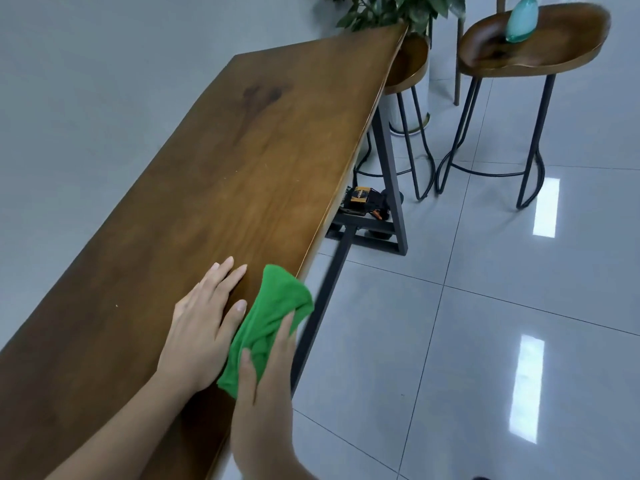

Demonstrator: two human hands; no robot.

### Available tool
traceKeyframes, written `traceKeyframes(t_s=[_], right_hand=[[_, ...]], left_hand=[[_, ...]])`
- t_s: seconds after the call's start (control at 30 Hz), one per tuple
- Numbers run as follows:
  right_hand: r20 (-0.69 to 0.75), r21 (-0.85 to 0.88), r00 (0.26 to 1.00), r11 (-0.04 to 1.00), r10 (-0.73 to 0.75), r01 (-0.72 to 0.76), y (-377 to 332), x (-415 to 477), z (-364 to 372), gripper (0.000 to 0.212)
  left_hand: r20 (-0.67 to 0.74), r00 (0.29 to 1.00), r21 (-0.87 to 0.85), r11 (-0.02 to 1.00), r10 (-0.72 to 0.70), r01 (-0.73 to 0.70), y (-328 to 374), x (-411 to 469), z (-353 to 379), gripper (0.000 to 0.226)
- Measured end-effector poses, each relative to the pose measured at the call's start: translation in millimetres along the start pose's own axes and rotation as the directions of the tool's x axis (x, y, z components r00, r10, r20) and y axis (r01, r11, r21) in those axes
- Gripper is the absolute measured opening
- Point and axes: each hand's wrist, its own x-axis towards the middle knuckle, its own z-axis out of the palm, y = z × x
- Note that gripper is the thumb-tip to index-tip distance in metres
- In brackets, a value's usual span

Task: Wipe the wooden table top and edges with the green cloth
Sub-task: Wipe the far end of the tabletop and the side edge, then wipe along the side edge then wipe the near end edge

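At the near end of the long wooden surface (242, 150), along its right-hand edge, the green cloth (273, 306) lies bunched, partly on the top and partly folded over the rim. The right grip (266, 368), a bare hand, is curled round the cloth from the edge side. Its thumb lies across the top of the fabric and one finger shows further along the cloth, while the other fingers are out of sight beyond the rim. The left grip (204, 320), also bare, lies flat on the wood just beside the cloth, fingers straight and slightly spread and holding nothing. Its thumb tip meets the cloth's left border. The wood is dark brown with a darker patch towards the far end. Under the surface a dark metal frame (388, 174) stands on the glossy grey tiled floor (485, 306), and a small orange and black device (360, 199) sits on the frame's lower bar; what it is cannot be told. Beyond the far right corner a wooden stool (408, 64) is tucked partly beneath the top, and a second stool (554, 46) stands apart to its right with a pale teal bottle (523, 19) on its seat. A leafy plant (391, 12) rises behind the far end.
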Motion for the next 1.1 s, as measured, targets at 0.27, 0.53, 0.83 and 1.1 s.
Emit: traceKeyframes(t_s=[0.27, 0.53, 0.83, 1.1], right_hand=[[-0.092, 0.011, 0.987, 0.991, -0.130, 0.131, -39.2, 124.1, -47.5, 0.082], [-0.148, -0.052, 0.982, 0.993, -0.117, 0.111, -86.9, 235.7, -94.7, 0.078], [-0.120, -0.058, 0.979, 0.985, -0.167, 0.161, -38.1, 115.2, -43.5, 0.077], [-0.130, -0.039, 0.976, 0.985, -0.172, 0.168, 21.0, -28.3, 18.4, 0.077]], left_hand=[[0.009, 1.000, 0.004, 1.000, -0.028, 0.028, 3.0, 0.7, -1.1, 0.059], [0.020, 0.999, 0.003, 0.999, -0.038, 0.038, 5.8, -0.2, -2.1, 0.062], [0.018, 1.000, -0.021, 1.000, 0.010, -0.009, -2.0, -28.8, -3.5, 0.059], [0.053, 0.995, 0.015, 0.996, 0.084, -0.085, -61.0, -157.0, -11.8, 0.070]])
